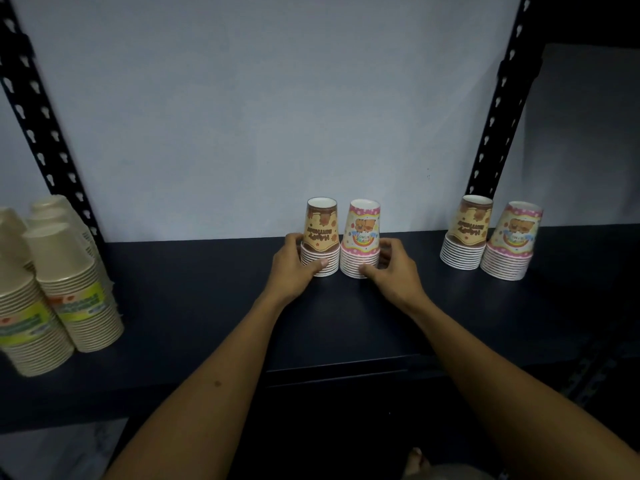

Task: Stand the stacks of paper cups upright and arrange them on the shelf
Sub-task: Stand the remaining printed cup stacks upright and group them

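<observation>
Two stacks of paper cups stand rim-down side by side near the back of the dark shelf (pixel 207 299). My left hand (pixel 294 268) grips the base of the brown stack (pixel 321 233), thumb in front and fingers behind. The pink stack (pixel 362 237) touches it on the right, and my right hand (pixel 394 268) holds that stack low down at its rims. Further right stand another brown stack (pixel 467 233) and another pink stack (pixel 514 242), also upright, close together and untouched.
Several tall beige cup stacks (pixel 65 282) with green labels stand at the shelf's left end. Black slotted uprights rise at the left (pixel 41 133) and right (pixel 498 109). A pale wall (pixel 259 116) closes the back. The shelf's front edge runs below my forearms.
</observation>
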Motion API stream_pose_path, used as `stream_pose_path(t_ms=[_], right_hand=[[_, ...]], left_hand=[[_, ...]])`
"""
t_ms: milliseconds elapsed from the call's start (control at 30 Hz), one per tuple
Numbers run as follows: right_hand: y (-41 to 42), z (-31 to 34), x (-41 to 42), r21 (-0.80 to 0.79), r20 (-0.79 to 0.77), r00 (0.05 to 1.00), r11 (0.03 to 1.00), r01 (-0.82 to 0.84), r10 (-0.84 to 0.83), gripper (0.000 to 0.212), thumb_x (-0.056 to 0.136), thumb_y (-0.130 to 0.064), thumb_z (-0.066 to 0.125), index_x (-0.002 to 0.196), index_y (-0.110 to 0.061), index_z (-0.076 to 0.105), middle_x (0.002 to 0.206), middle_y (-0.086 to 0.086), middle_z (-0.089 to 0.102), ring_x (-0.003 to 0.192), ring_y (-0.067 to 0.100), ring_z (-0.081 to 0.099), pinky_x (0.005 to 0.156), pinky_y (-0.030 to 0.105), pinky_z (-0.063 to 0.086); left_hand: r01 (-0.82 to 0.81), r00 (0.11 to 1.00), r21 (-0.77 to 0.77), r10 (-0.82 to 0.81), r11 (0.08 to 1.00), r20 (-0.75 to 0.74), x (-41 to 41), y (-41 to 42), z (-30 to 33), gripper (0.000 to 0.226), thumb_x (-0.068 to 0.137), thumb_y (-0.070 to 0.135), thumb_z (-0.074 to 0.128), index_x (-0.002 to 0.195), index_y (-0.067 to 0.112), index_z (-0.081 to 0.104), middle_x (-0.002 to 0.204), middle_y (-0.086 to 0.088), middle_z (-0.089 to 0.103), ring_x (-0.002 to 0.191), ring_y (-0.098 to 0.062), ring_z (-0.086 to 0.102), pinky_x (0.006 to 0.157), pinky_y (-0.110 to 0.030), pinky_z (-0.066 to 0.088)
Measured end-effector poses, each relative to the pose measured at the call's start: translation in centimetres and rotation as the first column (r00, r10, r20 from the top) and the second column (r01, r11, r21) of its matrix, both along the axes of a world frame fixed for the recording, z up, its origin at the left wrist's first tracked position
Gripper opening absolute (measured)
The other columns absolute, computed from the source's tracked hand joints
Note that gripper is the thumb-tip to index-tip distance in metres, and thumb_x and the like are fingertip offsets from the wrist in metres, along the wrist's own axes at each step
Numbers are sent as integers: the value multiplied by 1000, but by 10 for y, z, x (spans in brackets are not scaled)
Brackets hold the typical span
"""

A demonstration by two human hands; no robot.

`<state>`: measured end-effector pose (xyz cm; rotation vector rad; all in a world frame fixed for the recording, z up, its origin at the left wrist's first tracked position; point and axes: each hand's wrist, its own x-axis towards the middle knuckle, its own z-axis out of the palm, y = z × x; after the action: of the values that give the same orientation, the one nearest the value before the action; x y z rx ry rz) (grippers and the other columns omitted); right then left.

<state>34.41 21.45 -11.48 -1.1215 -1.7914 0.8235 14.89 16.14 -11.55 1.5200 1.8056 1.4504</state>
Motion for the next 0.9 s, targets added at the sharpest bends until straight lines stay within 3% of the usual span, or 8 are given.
stream_pose_path(t_ms=[133, 300, 900], right_hand=[[1, 0, -2, 26, 19, 999, 999, 30, -31, 60, 78, -18, 78, 129, -12, 46, 129, 5, 60, 102, 7, 56, 82, 19, 46], [1, -1, -3, 62, 64, 998, 998, -12, 8, 68, 77, -18, 78, 136, -17, 44, 134, 3, 55, 120, 16, 53, 92, 23, 42], [-1, 0, 1, 8, 44, 999, 1000, 5, -6, 66, 81, -19, 76, 137, -13, 42, 135, 6, 56, 119, 19, 56, 91, 24, 43]], left_hand=[[-2, 1000, -7, 2, 1000, 17, -1, 0, -1, 64, 80, 22, 76, 134, 17, 41, 132, -6, 57, 116, -18, 57, 91, -28, 47], [-8, 1000, -9, 8, 1000, 15, -2, 1, -2, 66, 79, 23, 77, 135, 13, 45, 134, -6, 57, 119, -20, 56, 94, -28, 46], [-22, 998, 9, 23, 1000, -59, 1, 3, -1, 57, 78, 20, 77, 129, 10, 54, 128, -5, 63, 115, -19, 60, 92, -25, 46]])
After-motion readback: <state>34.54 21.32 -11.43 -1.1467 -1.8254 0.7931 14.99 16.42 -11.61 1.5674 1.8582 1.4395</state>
